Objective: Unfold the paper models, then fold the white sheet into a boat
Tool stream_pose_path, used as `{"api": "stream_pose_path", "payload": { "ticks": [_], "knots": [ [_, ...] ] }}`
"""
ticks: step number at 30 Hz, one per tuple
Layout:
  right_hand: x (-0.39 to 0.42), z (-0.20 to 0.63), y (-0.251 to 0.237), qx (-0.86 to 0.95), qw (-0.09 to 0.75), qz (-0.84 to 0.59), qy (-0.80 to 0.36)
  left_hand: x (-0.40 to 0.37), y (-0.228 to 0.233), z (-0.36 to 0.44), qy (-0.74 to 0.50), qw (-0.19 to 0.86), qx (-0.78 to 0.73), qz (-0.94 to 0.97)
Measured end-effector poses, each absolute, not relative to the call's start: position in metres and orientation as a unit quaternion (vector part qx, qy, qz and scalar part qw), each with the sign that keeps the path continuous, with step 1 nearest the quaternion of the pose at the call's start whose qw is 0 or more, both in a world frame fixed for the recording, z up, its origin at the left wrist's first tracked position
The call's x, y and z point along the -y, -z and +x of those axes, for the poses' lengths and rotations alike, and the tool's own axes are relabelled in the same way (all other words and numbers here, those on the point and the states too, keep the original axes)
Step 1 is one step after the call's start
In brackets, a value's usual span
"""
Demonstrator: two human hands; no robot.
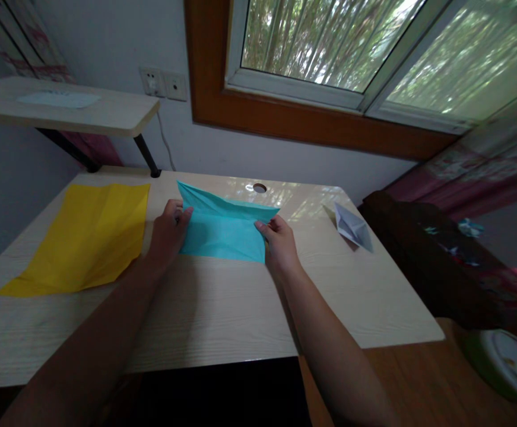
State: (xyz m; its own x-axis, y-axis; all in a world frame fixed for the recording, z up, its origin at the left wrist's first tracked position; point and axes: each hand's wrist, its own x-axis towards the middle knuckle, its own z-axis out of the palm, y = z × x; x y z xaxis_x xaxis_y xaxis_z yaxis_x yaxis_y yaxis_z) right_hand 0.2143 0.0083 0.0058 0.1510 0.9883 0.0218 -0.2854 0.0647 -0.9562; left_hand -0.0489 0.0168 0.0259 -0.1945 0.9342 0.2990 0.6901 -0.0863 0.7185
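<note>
A sheet of turquoise paper (225, 234) is held between my two hands over the middle of the desk. Its far edge is raised and folded, and crease lines show across it. My left hand (169, 228) pinches the left edge between thumb and fingers. On the opposite side, my right hand (279, 238) grips the right edge, thumb on top. A larger sheet of yellow paper (91, 234) lies to the left of my left hand, slightly wrinkled. To the right sits a folded white paper boat (352, 225), tilted on the desk.
The pale wooden desk (240, 314) stands against the wall below a window (320, 47). A raised shelf (107, 115) on black legs is at the back left, with a cable hole (259, 188) near the back edge. Right of the desk is a green-and-white bin (507, 365).
</note>
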Motion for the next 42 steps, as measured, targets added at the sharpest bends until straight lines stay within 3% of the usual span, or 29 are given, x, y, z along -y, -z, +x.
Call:
{"api": "stream_pose_path", "payload": {
  "ticks": [9, 16, 26, 30, 38, 42],
  "knots": [
    [-0.01, 0.221, -0.002, 0.398, 0.614, -0.492, -0.471, -0.013, -0.023, -0.041, -0.425, 0.198, -0.642, 0.606],
    [-0.014, 0.228, 0.005, 0.426, 0.588, -0.541, -0.424, -0.016, -0.018, -0.04, -0.407, 0.168, -0.642, 0.628],
    [-0.008, 0.229, 0.012, 0.618, 0.398, -0.622, -0.27, -0.017, -0.006, -0.043, -0.282, -0.077, -0.612, 0.735],
    [-0.005, 0.223, 0.009, 0.67, 0.357, -0.615, -0.212, -0.012, -0.016, -0.042, -0.279, -0.124, -0.606, 0.734],
    [0.005, 0.212, 0.004, 0.754, 0.254, -0.589, -0.144, 0.005, -0.006, -0.015, -0.219, -0.028, -0.455, 0.863],
    [0.008, 0.21, 0.003, 0.758, 0.262, -0.589, -0.102, 0.008, 0.006, -0.009, -0.137, 0.006, -0.461, 0.877]
  ]
}}
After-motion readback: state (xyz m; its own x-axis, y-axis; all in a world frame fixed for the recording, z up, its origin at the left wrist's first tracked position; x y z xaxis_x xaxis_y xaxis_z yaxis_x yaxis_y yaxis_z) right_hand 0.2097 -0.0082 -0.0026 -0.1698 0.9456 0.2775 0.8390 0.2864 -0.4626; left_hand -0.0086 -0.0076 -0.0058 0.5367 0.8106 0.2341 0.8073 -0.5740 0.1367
